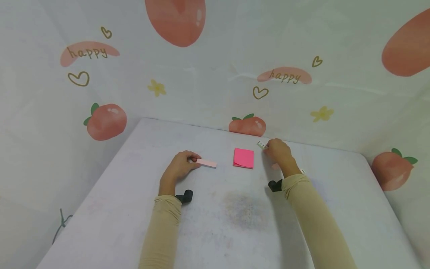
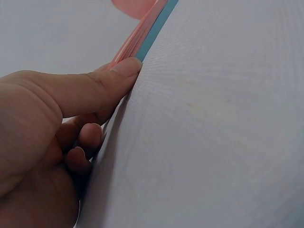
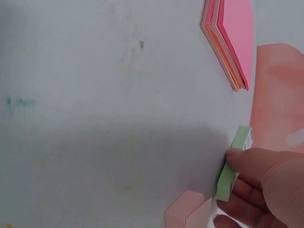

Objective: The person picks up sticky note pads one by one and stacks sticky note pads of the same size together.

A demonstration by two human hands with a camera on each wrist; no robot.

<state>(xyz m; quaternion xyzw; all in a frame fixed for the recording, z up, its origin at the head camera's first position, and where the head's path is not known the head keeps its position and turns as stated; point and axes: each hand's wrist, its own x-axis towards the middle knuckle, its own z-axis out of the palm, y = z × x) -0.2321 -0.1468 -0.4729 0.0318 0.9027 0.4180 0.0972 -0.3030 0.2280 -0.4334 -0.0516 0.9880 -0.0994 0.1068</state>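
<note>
both forearms, in tan sleeves, reach forward over the white tabletop (image 1: 141,149) from its near edge. the left hand (image 1: 178,166) lies knuckles up left of the middle, its thumb and curled fingers pinching the near end of a pale pink strip pad (image 1: 206,163); the left wrist view shows the thumb pressed on that end, a blue layer under the pink, and the rest of the pad running away from the fingers flat on the surface. the right hand (image 1: 278,150) sits closer to the far edge, right of the middle, fingers curled, gripping a small green strip pad (image 1: 261,145) that pokes out from its fingertips toward the left. in the right wrist view a light pink block (image 3: 187,210) lies just beside those fingers. a bright pink square pad (image 1: 243,158) rests between the two hands, apart from both, nearer the right one. the far edge meets the peach-printed cloth wall close behind the right hand. broad bare surface stretches toward the near edge, with a grey smudge (image 1: 246,211) between the forearms.
</note>
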